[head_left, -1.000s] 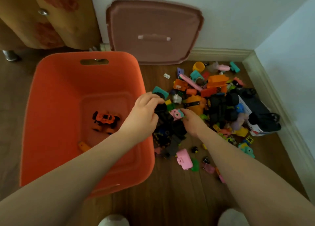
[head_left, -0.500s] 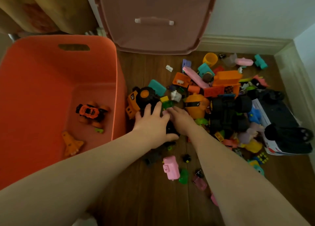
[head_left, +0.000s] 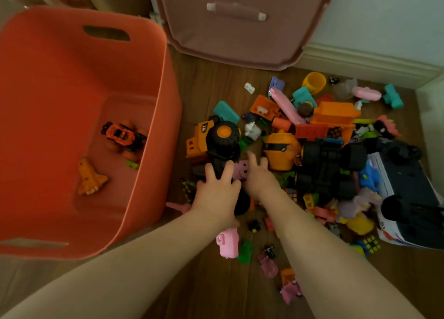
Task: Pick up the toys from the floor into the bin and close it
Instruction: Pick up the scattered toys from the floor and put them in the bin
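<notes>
Left hand (head_left: 217,191) fingers spread, resting on black chassis of orange toy truck (head_left: 211,140) on floor, just right of orange bin (head_left: 153,83). Truck's long axis runs from fingertips away, cab pointing up-left toward bin. Right hand (head_left: 258,176) fingers loose, touching pink toy (head_left: 241,170).

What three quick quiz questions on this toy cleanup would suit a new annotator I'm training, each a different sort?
1. True or false: the pink lid is on the orange bin.
2. Which toy lies in the bin? A. yellow cup B. orange shuttle C. teal block
3. Fill in: the left hand rests on the black and orange ____ beside the bin.

Key
1. False; the lid leans against the wall.
2. B; the orange shuttle lies on the bin's floor near an orange toy car.
3. Truck; the right hand reaches in beside it.
</notes>
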`<state>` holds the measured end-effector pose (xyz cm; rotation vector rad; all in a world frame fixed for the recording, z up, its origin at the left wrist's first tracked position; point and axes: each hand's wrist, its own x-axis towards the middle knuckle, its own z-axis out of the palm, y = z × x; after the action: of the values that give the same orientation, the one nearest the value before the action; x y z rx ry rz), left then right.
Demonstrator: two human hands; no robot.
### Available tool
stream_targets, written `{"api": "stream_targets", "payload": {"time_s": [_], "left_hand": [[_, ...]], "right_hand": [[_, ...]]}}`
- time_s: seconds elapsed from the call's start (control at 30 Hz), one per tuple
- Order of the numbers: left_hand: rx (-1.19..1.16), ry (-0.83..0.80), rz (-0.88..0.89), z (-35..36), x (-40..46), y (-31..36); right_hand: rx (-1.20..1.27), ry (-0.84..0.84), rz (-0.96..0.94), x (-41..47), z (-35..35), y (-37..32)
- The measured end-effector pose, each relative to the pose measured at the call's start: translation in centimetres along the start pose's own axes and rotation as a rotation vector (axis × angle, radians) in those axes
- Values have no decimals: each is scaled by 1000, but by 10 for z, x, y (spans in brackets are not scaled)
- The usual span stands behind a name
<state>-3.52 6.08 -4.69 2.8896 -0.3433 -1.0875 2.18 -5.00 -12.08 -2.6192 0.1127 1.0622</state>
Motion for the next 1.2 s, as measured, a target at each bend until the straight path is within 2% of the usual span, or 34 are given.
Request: {"api": "stream_targets", "payload": {"time_s": [0.1,0.2,0.37,0.53,0.67,0.77,0.9,1.0,1.1,1.2], "left_hand": [[93,-51,-32,5,-7,3],[121,29,-39,12,-11,6],[103,65,55,12,-9,-5],[-257,164,137,-28,-17,-11],[-572,270,343,-70,-35,-15],[-607,367,527,-96,-56,-28],[-744,536,654,-128,-97,-66],[-910,624,740,-145,-132,-107],[-671,701,716,-148,-156,-153],[-142,760,603,-132,-159,-199]], "right_hand": [[-79,-26,25,-3,1,12],[-70,49,19,-10,7,17],[303,177,59,-21,12,28],[835,287,161,-42,-17,37],[1395,102,122,-82,-66,21],[1532,47,57,-112,-101,-3],[1604,164,-122,-136,-135,-50],[1636,73,-185,-142,-142,-84],[1546,-82,-229,-144,-136,-121],[1391,-201,-250,-142,-126,-169]]}}
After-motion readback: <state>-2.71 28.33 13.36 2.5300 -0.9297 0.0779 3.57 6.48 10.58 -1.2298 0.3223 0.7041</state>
